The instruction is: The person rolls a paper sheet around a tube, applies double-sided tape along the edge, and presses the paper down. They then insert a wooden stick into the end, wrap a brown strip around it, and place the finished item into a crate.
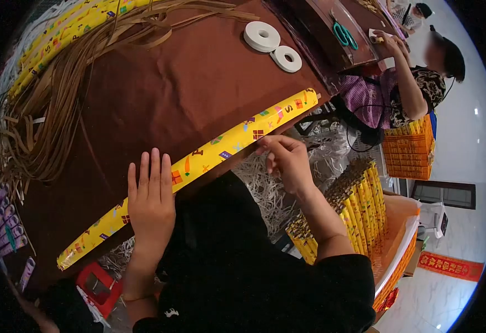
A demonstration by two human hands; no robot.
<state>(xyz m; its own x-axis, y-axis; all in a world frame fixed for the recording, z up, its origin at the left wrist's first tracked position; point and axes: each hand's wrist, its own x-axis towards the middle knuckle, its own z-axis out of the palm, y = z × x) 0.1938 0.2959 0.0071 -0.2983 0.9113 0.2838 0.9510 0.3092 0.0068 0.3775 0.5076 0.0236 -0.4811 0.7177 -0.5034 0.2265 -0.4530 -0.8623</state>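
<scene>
A long narrow roll of yellow printed wrapping paper (229, 145) lies slantwise along the front edge of the brown-covered table. My left hand (153, 202) rests flat across it, left of its middle, with fingers stretched out. Right of the middle, my right hand (291, 162) is at the roll's near edge, thumb and forefinger pinched together and the other fingers curled. What is between those fingertips, if anything, is too small to make out. A thin light tip sticks out of the roll's right end.
Two white tape rolls (262, 36) lie near the table's far right. Brown paper strips (68, 105) and yellow sheets (59, 41) cover the left. Stacked yellow rolls (359, 213) fill an orange basket (404, 266). Across from me, a person (415, 91) works near teal scissors (344, 35).
</scene>
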